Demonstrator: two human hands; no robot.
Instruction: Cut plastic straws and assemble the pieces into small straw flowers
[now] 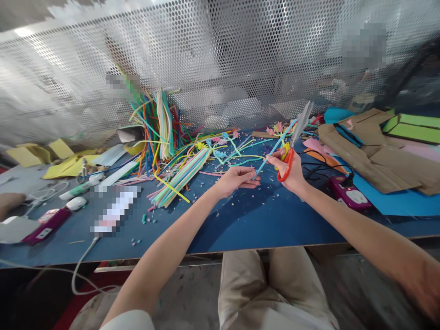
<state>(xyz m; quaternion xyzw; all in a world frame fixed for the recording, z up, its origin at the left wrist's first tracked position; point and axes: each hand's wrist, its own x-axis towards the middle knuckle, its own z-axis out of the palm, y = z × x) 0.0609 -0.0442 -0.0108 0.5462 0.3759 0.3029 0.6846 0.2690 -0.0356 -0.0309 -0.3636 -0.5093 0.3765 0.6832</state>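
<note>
pipe cleaner (275,149): thin, light blue | scissors (294,137): orange handles

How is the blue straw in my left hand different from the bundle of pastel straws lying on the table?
The blue straw is single, pinched by the left hand and raised at a slant toward the scissors in the right hand. The bundle of pastel straws is many straws, mixed colours, lying flat and untouched on the blue table. Both are thin and long.

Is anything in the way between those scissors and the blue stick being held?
Nothing visible. The scissors in the right hand lie right beside the blue stick, whose lower end the left hand pinches.
</note>
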